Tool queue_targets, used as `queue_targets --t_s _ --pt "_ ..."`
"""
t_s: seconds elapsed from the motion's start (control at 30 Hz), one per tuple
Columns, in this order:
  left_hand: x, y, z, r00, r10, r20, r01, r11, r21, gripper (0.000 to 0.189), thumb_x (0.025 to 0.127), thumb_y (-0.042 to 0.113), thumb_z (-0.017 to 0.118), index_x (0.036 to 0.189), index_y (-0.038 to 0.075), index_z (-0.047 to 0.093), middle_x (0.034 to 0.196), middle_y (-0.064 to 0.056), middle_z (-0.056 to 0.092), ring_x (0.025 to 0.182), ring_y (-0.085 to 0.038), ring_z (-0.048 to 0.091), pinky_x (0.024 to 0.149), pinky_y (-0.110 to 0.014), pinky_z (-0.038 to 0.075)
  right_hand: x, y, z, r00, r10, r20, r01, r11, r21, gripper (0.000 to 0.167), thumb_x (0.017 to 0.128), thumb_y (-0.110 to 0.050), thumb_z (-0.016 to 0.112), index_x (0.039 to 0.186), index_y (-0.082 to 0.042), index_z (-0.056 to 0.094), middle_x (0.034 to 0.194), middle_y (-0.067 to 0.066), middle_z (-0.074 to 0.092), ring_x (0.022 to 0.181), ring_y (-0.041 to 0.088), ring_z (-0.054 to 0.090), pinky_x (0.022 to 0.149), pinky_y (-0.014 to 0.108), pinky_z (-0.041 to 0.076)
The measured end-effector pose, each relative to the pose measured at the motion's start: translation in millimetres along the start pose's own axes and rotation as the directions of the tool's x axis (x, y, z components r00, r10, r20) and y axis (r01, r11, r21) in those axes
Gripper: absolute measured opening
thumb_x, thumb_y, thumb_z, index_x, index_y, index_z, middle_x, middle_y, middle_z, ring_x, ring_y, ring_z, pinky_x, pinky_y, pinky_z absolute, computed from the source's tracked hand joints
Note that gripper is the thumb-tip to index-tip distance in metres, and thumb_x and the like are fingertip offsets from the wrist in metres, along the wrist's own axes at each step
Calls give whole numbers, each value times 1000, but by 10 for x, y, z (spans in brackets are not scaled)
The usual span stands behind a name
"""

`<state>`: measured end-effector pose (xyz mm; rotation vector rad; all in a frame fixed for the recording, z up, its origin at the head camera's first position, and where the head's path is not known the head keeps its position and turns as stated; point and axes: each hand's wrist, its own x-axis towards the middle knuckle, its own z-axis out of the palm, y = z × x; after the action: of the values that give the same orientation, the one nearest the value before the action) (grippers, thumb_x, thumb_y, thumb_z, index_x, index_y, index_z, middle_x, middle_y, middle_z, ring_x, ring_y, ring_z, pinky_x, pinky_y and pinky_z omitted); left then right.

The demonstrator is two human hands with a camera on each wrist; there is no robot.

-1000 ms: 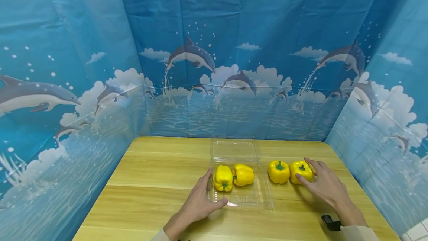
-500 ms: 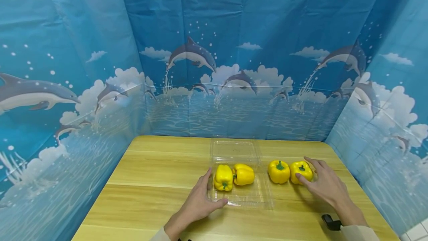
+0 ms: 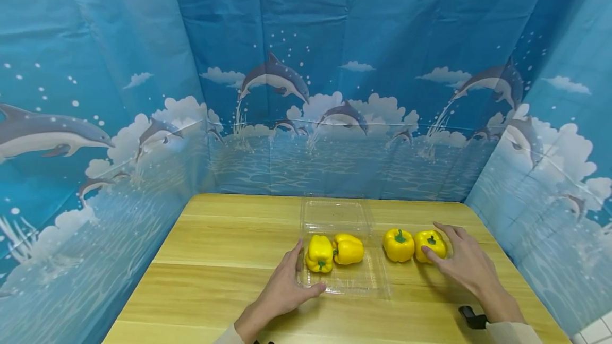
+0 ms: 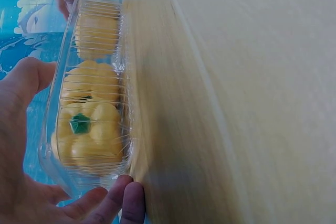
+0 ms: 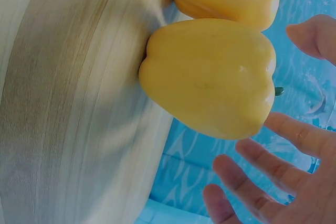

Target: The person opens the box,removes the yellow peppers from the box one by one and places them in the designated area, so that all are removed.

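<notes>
Two yellow bell peppers, one upright-lying with its stem forward (image 3: 319, 255) and one on its side (image 3: 348, 249), lie in a clear plastic clamshell container (image 3: 354, 281). My left hand (image 3: 283, 290) stands at the container's front left corner, fingers along the left side and thumb by the front edge. In the left wrist view its fingertips (image 4: 132, 198) are right at the container's end. On the table to the right, two more peppers stand stem up. My right hand (image 3: 466, 263) spreads loosely about the right-hand pepper (image 3: 430, 246); the other pepper (image 3: 398, 245) is beside it.
The container's lid (image 3: 336, 214) lies folded back toward the rear of the wooden table (image 3: 210, 280). Blue dolphin-print curtains (image 3: 334, 68) enclose the table's back and sides. A black device (image 3: 472, 317) is at my right wrist.
</notes>
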<state>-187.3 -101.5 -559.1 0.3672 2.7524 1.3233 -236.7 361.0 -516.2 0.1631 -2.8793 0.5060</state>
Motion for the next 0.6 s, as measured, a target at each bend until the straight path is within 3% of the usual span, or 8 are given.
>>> queue_targets --t_s 0.6 --pt "-1 -8 7 1000 4 -6 -4 1000 -4 129 93 61 93 188 13 20 179 -22 49 131 -26 66 111 -59 62 -70 -139 -46 996 -58 -60 57 998 -19 85 105 -57 82 168 -6 57 162 37 60 134 68 62 99 86 53"
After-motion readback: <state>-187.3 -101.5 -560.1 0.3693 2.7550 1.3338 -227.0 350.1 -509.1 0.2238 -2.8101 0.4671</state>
